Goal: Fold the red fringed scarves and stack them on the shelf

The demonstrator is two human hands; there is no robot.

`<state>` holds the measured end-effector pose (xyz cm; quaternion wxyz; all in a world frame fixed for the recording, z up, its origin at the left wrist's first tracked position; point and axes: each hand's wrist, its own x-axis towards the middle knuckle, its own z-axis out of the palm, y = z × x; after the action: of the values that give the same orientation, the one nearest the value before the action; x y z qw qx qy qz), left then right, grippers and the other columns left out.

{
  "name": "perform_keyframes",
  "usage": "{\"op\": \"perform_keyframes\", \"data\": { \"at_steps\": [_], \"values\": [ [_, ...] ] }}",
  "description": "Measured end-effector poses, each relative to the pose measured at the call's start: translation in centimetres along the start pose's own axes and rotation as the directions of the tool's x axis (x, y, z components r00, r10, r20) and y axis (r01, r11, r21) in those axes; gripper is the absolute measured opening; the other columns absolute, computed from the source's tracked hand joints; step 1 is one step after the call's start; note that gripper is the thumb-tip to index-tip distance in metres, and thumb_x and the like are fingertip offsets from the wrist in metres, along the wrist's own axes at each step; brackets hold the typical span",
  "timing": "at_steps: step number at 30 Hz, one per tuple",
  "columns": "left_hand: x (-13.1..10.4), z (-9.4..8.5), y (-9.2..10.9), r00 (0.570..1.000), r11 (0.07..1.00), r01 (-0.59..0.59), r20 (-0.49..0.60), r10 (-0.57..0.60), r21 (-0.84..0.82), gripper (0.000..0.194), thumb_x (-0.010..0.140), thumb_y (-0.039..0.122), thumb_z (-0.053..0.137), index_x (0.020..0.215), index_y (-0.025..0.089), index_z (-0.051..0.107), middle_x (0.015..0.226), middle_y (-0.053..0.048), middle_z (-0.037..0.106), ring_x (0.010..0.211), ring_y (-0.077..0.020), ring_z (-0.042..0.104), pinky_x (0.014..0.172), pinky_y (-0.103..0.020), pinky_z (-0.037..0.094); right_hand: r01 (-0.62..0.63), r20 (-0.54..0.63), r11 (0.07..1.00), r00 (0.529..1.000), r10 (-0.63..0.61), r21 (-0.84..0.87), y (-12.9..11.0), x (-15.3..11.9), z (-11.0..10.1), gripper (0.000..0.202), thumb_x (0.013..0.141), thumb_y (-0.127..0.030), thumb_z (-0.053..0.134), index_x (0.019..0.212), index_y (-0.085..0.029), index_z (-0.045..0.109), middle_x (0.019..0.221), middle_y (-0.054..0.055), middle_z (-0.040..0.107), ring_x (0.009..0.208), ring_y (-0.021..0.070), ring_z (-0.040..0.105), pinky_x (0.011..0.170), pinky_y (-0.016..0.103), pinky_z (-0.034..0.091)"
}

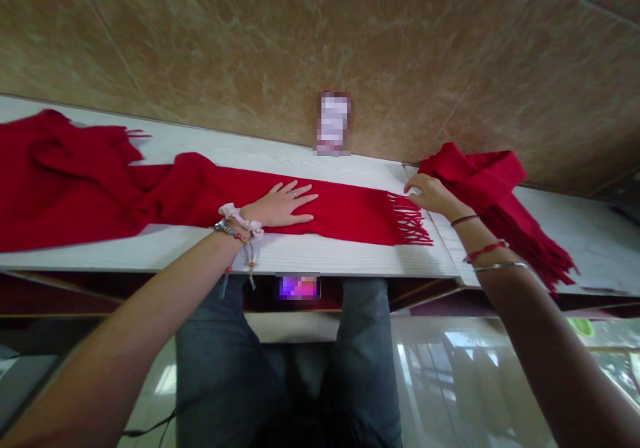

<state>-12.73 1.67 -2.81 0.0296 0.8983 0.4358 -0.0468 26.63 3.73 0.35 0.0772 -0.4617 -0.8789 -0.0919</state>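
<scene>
A long red scarf (pixel 350 211) lies stretched along a narrow white table (pixel 350 258), its fringe (pixel 410 225) at the right end. My left hand (pixel 283 207) rests flat on the scarf with the fingers spread. At the fringe's far corner is my right hand (pixel 431 195), fingers loosely bent and a small gap between thumb and forefinger. Whether it touches the strands I cannot tell. Toward the left, the scarf runs into a rumpled heap of red cloth (pixel 60 181).
Another folded red scarf (pixel 493 195) with fringe lies beyond my right wrist. A tan marbled wall (pixel 225 48) borders the table's far side. A blurred phone-like item (pixel 333 121) leans against the wall. A second blurred bright screen (pixel 299 287) sits below the near edge.
</scene>
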Motion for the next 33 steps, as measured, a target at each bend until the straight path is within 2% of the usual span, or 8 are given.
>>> {"op": "perform_keyframes", "data": {
  "at_steps": [5, 8, 13, 18, 22, 28, 30, 33],
  "values": [
    [-0.2, -0.2, 0.1, 1.000, 1.000, -0.003, 0.002, 0.003, -0.021, 0.068, 0.090, 0.061, 0.029, 0.148, 0.028, 0.018, 0.156, -0.003, 0.012, 0.142, -0.0325, 0.009, 0.112, -0.051, 0.010, 0.015, 0.094, 1.000, 0.995, -0.015, 0.002, -2.1, 2.4, 2.3, 0.019, 0.071, -0.015, 0.048, 0.079, -0.016, 0.065, 0.082, 0.009, 0.067, 0.077, 0.0198, 0.059, 0.072, 0.029, 0.044],
    [-0.3, -0.2, 0.2, 1.000, 0.999, -0.010, 0.007, 0.011, -0.031, 0.069, 0.090, 0.061, 0.029, 0.148, 0.027, 0.017, 0.156, -0.003, 0.011, 0.142, -0.0322, 0.007, 0.112, -0.050, 0.009, -0.067, 0.129, 0.993, 0.989, 0.078, -0.094, -0.5, 1.0, 2.8, 0.017, 0.073, -0.017, 0.046, 0.072, -0.016, 0.064, 0.078, 0.009, 0.067, 0.072, 0.0193, 0.058, 0.068, 0.028, 0.042],
    [-0.2, -0.3, 0.2, 1.000, 0.999, -0.005, 0.014, 0.006, -0.053, 0.069, 0.089, 0.062, 0.029, 0.148, 0.028, 0.018, 0.156, -0.002, 0.010, 0.142, -0.0320, 0.006, 0.112, -0.050, 0.007, -0.210, 0.122, 0.967, 0.966, 0.227, -0.142, 2.5, -2.9, 1.3, 0.016, 0.071, -0.017, 0.046, 0.064, -0.018, 0.060, 0.070, 0.007, 0.064, 0.067, 0.0197, 0.057, 0.064, 0.029, 0.042],
    [-0.2, -0.5, 0.2, 1.000, 0.998, 0.000, 0.023, 0.001, -0.063, 0.070, 0.089, 0.063, 0.029, 0.148, 0.028, 0.017, 0.157, -0.002, 0.010, 0.142, -0.0318, 0.005, 0.112, -0.050, 0.007, -0.093, -0.083, 0.992, 0.992, 0.100, 0.081, -1.1, -2.6, 1.0, 0.016, 0.070, -0.018, 0.047, 0.074, -0.020, 0.062, 0.081, 0.008, 0.065, 0.082, 0.0235, 0.058, 0.076, 0.035, 0.045],
    [-0.3, -0.4, 0.3, 1.000, 0.999, 0.005, 0.022, -0.004, -0.053, 0.068, 0.090, 0.061, 0.029, 0.148, 0.028, 0.017, 0.156, -0.001, 0.011, 0.142, -0.0313, 0.005, 0.112, -0.050, 0.008, 0.089, 0.054, 0.983, 0.994, -0.099, 0.160, -4.4, -2.0, 1.6, 0.013, 0.069, -0.016, 0.046, 0.070, -0.020, 0.058, 0.077, 0.008, 0.063, 0.078, 0.0215, 0.056, 0.075, 0.033, 0.043],
    [-0.2, -0.2, 0.1, 1.000, 0.999, 0.002, 0.005, -0.002, -0.035, 0.068, 0.090, 0.061, 0.028, 0.148, 0.028, 0.018, 0.156, -0.002, 0.013, 0.142, -0.0318, 0.007, 0.112, -0.050, 0.009, -0.036, 0.152, 0.998, 0.988, 0.026, 0.060, -0.7, -6.6, 0.5, 0.012, 0.069, -0.017, 0.046, 0.063, -0.020, 0.055, 0.069, 0.007, 0.060, 0.069, 0.0199, 0.055, 0.067, 0.031, 0.043],
    [-0.1, -0.1, 0.0, 1.000, 0.999, 0.003, 0.004, -0.003, -0.036, 0.068, 0.090, 0.061, 0.029, 0.148, 0.027, 0.019, 0.156, -0.002, 0.013, 0.142, -0.0319, 0.008, 0.112, -0.049, 0.009, -0.064, 0.086, 0.996, 0.995, 0.058, 0.062, 0.0, -7.7, -0.2, 0.011, 0.070, -0.018, 0.046, 0.064, -0.021, 0.055, 0.069, 0.007, 0.060, 0.070, 0.0203, 0.056, 0.068, 0.031, 0.044],
    [0.0, -0.1, 0.0, 1.000, 0.999, 0.002, -0.001, -0.002, -0.036, 0.068, 0.090, 0.061, 0.029, 0.148, 0.027, 0.019, 0.156, -0.002, 0.013, 0.142, -0.0320, 0.007, 0.112, -0.049, 0.009, 0.000, -0.050, 0.989, 0.999, 0.007, 0.145, -1.9, -7.2, -0.8, 0.011, 0.073, -0.019, 0.047, 0.070, -0.021, 0.057, 0.076, 0.007, 0.062, 0.078, 0.0219, 0.057, 0.075, 0.035, 0.045]
  ]
}}
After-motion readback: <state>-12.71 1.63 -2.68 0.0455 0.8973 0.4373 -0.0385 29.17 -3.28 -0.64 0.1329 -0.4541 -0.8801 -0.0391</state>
